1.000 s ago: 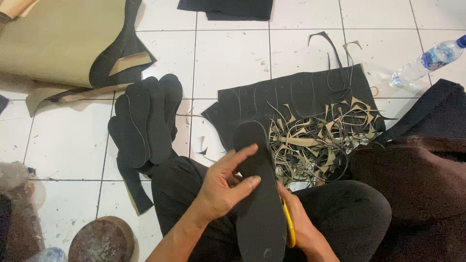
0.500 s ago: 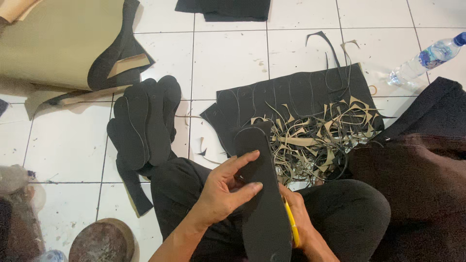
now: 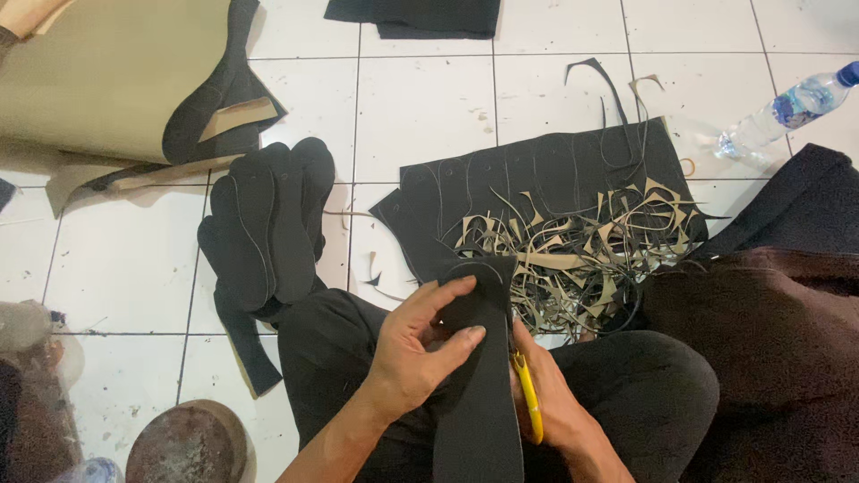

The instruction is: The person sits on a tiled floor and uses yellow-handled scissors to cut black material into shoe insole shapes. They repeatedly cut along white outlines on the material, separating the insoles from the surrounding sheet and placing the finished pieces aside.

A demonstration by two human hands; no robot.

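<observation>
Nearest the camera, a black insole (image 3: 479,394) stands lengthwise over the person's lap, its toe end pointing away. The left hand (image 3: 416,349) grips its left edge, thumb on top and fingers (image 3: 461,343) curled onto the face. The right hand (image 3: 555,407) is closed around yellow-handled scissors (image 3: 528,394) held against the insole's right edge; the blades are hidden behind it. Both legs wear black trousers (image 3: 644,394).

Just beyond the toe end lies a heap of thin offcuts (image 3: 582,250), tan and black, on a black sheet (image 3: 537,174) spread on the white tiled floor (image 3: 429,107). To the left, a stack of cut insoles (image 3: 268,224) rests on the floor. Farther off are a tan sheet (image 3: 98,76) at the left and a plastic bottle (image 3: 787,112) at the right.
</observation>
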